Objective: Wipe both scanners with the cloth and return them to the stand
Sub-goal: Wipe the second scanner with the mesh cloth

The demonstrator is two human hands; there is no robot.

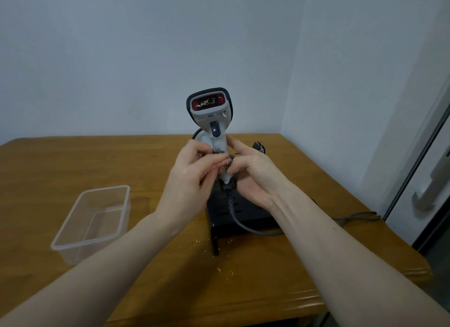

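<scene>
A white handheld scanner (210, 110) with a dark rim and a red window stands upright in the air above the table, its window speckled with pale crumbs. My right hand (253, 173) grips its handle from the right. My left hand (192, 170) pinches a small checked cloth (225, 167) against the handle. A grey cable (243, 223) runs from the handle's bottom off to the right. Below lies the black stand (239, 211). A dark part of another scanner (259, 147) peeks out behind my right hand.
A clear plastic container (95, 220) sits on the wooden table (73, 170) at the left. Pale crumbs (225, 269) lie scattered in front of the stand. The wall corner is behind, and a door with a metal handle (431, 195) is at the right.
</scene>
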